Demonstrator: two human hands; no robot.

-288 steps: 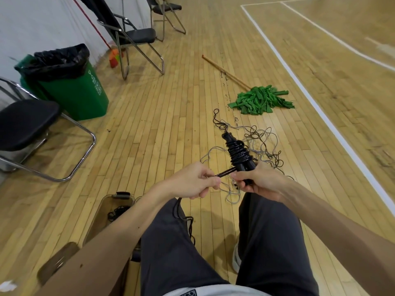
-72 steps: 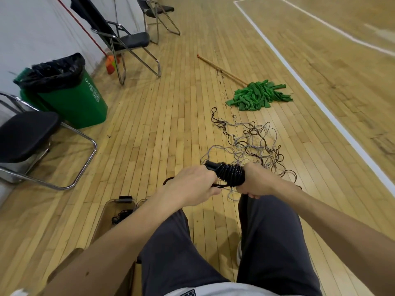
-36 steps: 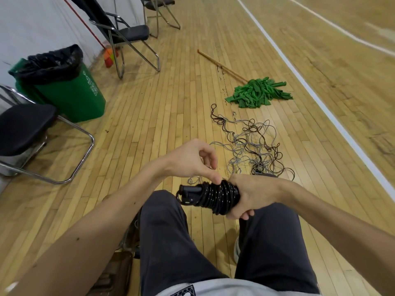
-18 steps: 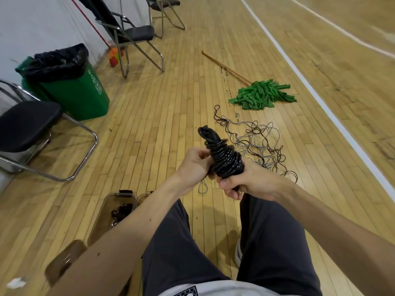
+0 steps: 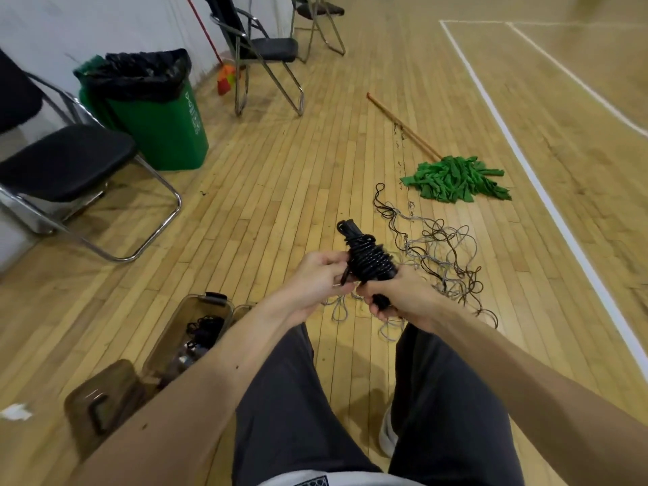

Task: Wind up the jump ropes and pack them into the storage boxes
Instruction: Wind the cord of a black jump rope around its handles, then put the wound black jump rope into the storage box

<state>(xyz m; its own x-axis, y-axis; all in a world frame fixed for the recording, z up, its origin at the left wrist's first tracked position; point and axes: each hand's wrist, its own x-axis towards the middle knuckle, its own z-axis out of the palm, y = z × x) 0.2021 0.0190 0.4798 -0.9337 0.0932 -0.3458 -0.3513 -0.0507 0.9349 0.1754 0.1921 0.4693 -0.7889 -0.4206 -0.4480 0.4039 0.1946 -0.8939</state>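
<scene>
A black jump rope (image 5: 368, 259) is wound tightly round its handles into a bundle that points up and away from me. My right hand (image 5: 399, 292) grips the bundle's lower end. My left hand (image 5: 321, 278) pinches the rope at the bundle's left side. A tangle of grey and dark ropes (image 5: 434, 254) lies on the wooden floor just beyond my hands. A clear brown storage box (image 5: 189, 336) stands open at my lower left with dark wound rope inside; its lid (image 5: 101, 401) lies beside it.
A green mop (image 5: 456, 178) with a wooden handle lies past the tangle. A green bin (image 5: 154, 110) with a black liner stands at the left wall, with folding chairs (image 5: 70, 170) near it. A white court line (image 5: 547, 201) runs along the right.
The bundle was held level a second ago and now points up again. My left hand went from above the bundle to its left side, pinching the rope.
</scene>
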